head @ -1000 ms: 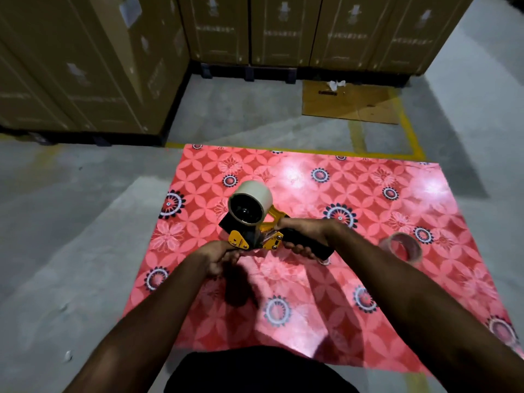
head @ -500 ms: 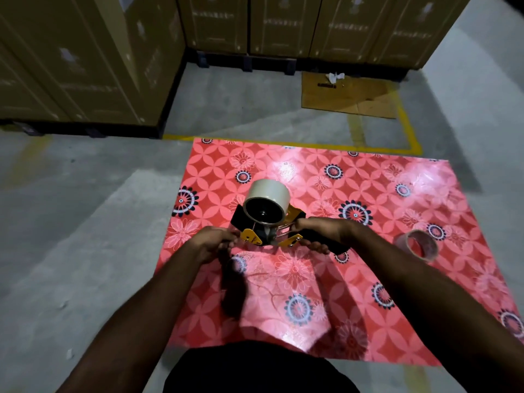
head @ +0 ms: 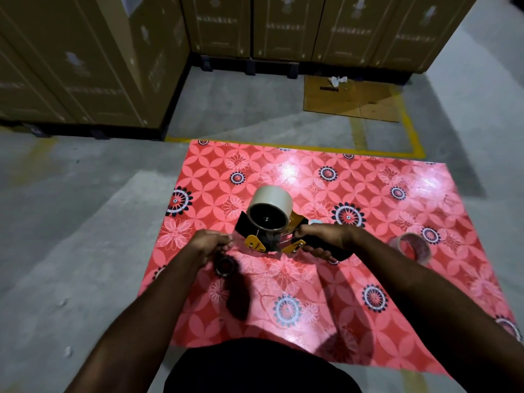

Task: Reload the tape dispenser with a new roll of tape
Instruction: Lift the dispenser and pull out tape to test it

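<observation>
Above a red floral mat (head: 368, 285), the right hand (head: 326, 235) grips the tape dispenser (head: 272, 236) (new roll (head: 270, 207) mounted); the left hand (head: 211, 243), fingers curled, pinches just left of it.

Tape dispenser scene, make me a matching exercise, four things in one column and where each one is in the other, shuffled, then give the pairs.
Things:
1. new tape roll
2. right hand
3. used tape roll
4. flattened cardboard

Places:
A. lying on the mat, far right of the dispenser
B. on the bare floor beyond the mat
C. mounted on the tape dispenser
D. gripping the dispenser's black handle

Pairs: 1-C, 2-D, 3-A, 4-B
</observation>
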`<action>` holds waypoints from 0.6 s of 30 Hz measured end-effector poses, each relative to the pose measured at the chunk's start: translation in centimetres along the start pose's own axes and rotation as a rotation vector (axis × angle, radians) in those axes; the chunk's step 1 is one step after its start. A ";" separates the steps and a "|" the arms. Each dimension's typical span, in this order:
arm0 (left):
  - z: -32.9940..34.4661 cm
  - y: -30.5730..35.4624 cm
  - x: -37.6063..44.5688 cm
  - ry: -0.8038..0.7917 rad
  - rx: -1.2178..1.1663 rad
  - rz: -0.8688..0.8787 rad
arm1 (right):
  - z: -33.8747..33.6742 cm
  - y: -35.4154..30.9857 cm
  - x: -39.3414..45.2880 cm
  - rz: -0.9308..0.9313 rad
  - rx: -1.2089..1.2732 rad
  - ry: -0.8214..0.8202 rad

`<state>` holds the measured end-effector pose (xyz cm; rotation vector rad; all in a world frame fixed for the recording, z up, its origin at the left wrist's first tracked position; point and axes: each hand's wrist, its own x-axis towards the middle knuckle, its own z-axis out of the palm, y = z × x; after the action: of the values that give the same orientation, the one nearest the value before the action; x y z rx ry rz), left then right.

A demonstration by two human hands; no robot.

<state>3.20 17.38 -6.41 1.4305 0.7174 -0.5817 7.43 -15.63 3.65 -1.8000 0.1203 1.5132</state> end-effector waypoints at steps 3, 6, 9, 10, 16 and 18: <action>-3.4 -0.8 0.1 0.057 0.043 -0.025 | -0.8 1.8 -0.2 -0.002 -0.011 0.015; -4.3 -0.6 -0.3 0.107 0.085 0.018 | -0.9 2.1 -0.5 0.001 0.008 0.017; -3.2 -0.3 -1.0 0.196 0.141 0.087 | -0.9 1.6 -0.2 -0.017 -0.016 0.022; -2.9 -0.5 -1.2 0.210 0.158 0.098 | -1.0 1.5 -0.3 -0.018 -0.029 0.025; -0.5 -2.4 -2.0 0.437 0.501 0.290 | -0.9 0.8 0.3 0.017 -0.080 0.044; -0.1 -2.4 -2.4 0.504 0.586 0.373 | -0.7 0.6 0.8 0.023 -0.110 0.055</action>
<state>-0.22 17.18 -6.26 2.2427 0.6656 -0.1274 7.93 -16.15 2.71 -1.9341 0.0865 1.5120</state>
